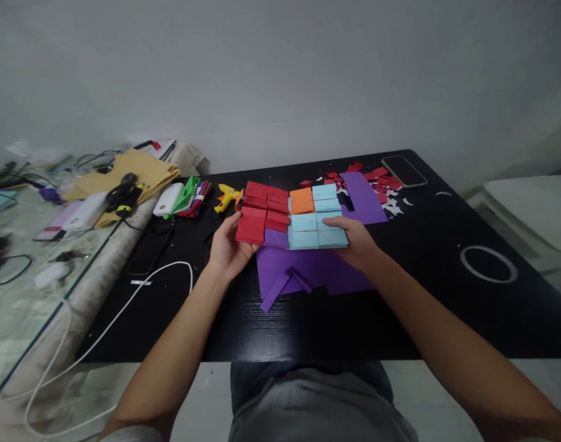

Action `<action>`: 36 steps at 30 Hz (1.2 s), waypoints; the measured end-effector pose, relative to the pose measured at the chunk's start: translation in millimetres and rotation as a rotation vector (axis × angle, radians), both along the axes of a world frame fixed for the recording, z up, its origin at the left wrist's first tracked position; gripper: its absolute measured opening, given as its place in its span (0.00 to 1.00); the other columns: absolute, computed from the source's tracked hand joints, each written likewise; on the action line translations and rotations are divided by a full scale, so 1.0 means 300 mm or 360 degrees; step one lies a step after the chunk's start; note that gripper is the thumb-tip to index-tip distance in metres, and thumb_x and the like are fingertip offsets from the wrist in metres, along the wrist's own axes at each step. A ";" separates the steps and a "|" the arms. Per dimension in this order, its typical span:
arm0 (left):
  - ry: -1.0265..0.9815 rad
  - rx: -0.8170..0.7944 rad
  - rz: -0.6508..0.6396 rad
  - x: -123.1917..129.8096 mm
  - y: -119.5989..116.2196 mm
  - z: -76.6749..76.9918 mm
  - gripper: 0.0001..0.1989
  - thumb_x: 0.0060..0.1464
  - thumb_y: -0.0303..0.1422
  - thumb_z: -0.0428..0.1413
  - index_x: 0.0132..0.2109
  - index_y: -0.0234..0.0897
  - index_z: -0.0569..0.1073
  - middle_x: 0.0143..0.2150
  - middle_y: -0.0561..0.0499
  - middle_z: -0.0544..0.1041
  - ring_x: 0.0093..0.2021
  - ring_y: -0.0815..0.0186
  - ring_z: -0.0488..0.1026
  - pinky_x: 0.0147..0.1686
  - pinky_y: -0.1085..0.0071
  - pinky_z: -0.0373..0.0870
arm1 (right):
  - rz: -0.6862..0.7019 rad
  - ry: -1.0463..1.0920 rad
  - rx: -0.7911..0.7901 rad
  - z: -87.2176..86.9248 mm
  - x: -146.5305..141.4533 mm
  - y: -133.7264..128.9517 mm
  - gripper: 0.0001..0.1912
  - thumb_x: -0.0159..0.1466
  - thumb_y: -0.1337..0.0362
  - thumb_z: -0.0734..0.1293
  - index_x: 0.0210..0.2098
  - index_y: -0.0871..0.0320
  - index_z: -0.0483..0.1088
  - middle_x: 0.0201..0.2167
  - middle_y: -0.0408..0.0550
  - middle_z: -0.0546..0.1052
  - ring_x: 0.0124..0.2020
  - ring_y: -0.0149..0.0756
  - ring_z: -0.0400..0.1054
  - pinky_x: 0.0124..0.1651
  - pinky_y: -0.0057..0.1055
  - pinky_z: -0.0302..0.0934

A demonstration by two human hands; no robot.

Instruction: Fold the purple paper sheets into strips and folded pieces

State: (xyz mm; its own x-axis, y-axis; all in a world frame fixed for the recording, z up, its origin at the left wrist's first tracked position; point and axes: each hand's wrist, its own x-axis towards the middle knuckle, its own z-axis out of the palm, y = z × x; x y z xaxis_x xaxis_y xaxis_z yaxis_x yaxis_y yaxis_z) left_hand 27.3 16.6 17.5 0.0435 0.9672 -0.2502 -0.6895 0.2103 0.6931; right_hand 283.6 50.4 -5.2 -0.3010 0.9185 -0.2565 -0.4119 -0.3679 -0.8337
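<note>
A folded paper piece with small flaps is held up over the table, its left half red [253, 225] with one purple flap [276, 238], its right half light blue [305, 239] with one orange flap [301, 201]. My left hand [229, 245] grips the red half at its lower left edge. At the right edge, my right hand [354, 239] holds the light blue half, thumb on top and the other fingers hidden beneath. Under the piece lies a purple paper sheet [317, 270], with folded purple strips [280, 288] on its left part.
Behind, on the black table [423, 319], are a yellow glue gun [226, 197], bundled coloured papers [195, 196], another purple sheet [366, 199], red scraps [382, 178] and a phone [404, 170]. A white ring [488, 264] lies right; a white cable [124, 307] crosses the left side.
</note>
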 end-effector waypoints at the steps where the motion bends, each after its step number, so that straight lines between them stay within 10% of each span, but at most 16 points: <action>1: 0.0037 0.0027 -0.0010 0.005 -0.002 -0.007 0.11 0.65 0.34 0.55 0.46 0.33 0.80 0.39 0.47 0.85 0.34 0.64 0.82 0.34 0.70 0.80 | -0.0035 -0.0033 0.0001 -0.003 -0.003 -0.002 0.20 0.57 0.65 0.71 0.50 0.57 0.77 0.43 0.53 0.85 0.50 0.54 0.80 0.50 0.48 0.76; 13: 0.1375 0.1067 -0.0220 0.077 -0.083 -0.066 0.24 0.64 0.44 0.61 0.65 0.47 0.77 0.62 0.43 0.75 0.60 0.53 0.71 0.59 0.58 0.69 | -0.0079 -0.0168 0.0201 -0.017 -0.037 -0.047 0.16 0.54 0.59 0.77 0.41 0.55 0.78 0.38 0.47 0.85 0.39 0.48 0.80 0.40 0.39 0.71; 22: 0.1017 0.0772 0.0043 0.065 -0.052 -0.093 0.20 0.61 0.45 0.64 0.56 0.42 0.82 0.56 0.44 0.81 0.58 0.52 0.75 0.62 0.59 0.67 | -0.0094 -0.0159 0.0273 -0.003 -0.045 -0.056 0.15 0.57 0.56 0.77 0.43 0.52 0.80 0.43 0.47 0.85 0.49 0.51 0.79 0.49 0.43 0.73; 36: 0.2279 0.1293 -0.0010 0.111 -0.104 -0.107 0.24 0.68 0.43 0.57 0.68 0.48 0.71 0.74 0.40 0.59 0.75 0.47 0.57 0.72 0.43 0.57 | 0.0217 0.0049 0.0321 0.014 -0.045 -0.107 0.25 0.48 0.70 0.75 0.46 0.48 0.81 0.43 0.41 0.84 0.44 0.42 0.77 0.47 0.34 0.73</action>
State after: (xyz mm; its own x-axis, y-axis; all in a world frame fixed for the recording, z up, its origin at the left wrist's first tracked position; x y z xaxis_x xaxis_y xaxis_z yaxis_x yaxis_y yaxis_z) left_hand 60.6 -14.5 -14.6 0.2417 0.8578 0.4536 0.5691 -0.5040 0.6497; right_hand 270.2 18.3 -1.0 -0.4306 0.9005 -0.0610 -0.3964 -0.2494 -0.8835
